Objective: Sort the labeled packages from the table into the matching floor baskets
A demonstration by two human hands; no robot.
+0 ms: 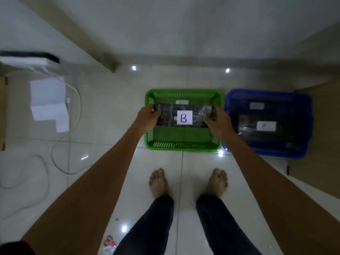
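Note:
A black plastic-wrapped package (184,116) with a white label marked "B" is held level over the green floor basket (184,147). My left hand (149,117) grips its left end and my right hand (218,122) grips its right end. A small white tag sits on the green basket's far inner wall, partly hidden by the package. To the right stands the blue floor basket (301,126), holding another black wrapped package (257,129) with a white label whose letter is too blurred to read.
My bare feet (187,183) stand on glossy white tiles just in front of the baskets. White cables (60,144) loop over the floor at left, beside a white box (48,103). A brown panel (320,144) is right of the blue basket. Walls close the far side.

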